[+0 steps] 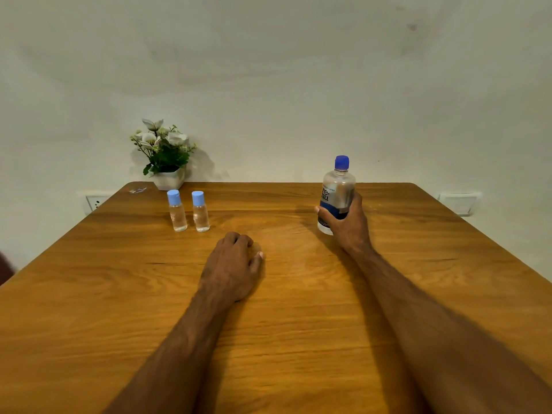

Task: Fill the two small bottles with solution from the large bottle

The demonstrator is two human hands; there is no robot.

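Observation:
Two small clear bottles with light blue caps stand upright side by side on the wooden table (283,294), the left one (177,211) and the right one (200,212); both caps are on. At the right a large clear bottle (337,186) with a dark blue cap and a blue label stands upright, and my right hand (346,227) grips its lower half. My left hand (234,265) rests on the table in the middle, fingers loosely curled, holding nothing, a short way in front of the small bottles.
A white pot of artificial flowers (167,158) stands at the table's back left against the wall. A small clear scrap (138,190) lies beside it. Wall sockets sit left (96,202) and right (458,201) of the table.

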